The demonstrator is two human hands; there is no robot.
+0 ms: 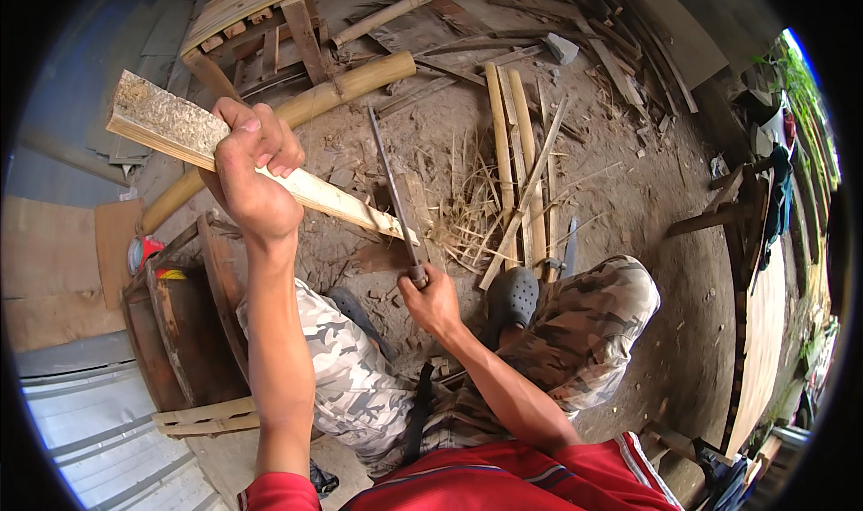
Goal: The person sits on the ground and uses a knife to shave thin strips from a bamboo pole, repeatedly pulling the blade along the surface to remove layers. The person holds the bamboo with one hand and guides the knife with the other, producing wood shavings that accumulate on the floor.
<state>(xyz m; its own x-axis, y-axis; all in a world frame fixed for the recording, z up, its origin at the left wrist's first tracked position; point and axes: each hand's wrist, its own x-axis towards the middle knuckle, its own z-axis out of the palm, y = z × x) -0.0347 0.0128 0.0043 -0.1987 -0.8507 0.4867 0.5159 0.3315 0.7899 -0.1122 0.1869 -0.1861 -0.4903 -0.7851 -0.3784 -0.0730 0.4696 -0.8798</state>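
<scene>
- The left hand (pixel 256 165) has its fingers curled tight around the wood strip (pixel 337 207), partway along it.
- The strip slants across the space before the person, its broad rough end up at the left, its narrow end down by the knife (pixel 393 186).
- The right hand (pixel 431 297) has its fingers closed on the knife's handle; the long, thin blade points away from the person. The strip's narrow end lies against or just beside the blade near the handle; I cannot tell whether they touch.
- Beyond the left hand, a thick bamboo pole (pixel 360 75) lies slantwise on the ground (pixel 620 187), its middle partly hidden by the hand and strip.
- Behind that pole stands a slatted wooden bench (pixel 243 15).
- To the right of the blade, thin shavings (pixel 463 183) lie in a loose tangle.
- Just past them, long bamboo pieces (pixel 499 142) lie side by side, with a thin stick (pixel 537 174) slanting across them.
- A second blade (pixel 570 246) lies near the right clog (pixel 514 297), close to the right knee.
- At the left, a brown wooden frame (pixel 220 268) stands close beside the left forearm, which hides part of it.
- A grey stone (pixel 563 49) and scattered boards (pixel 611 66) lie farther off.
</scene>
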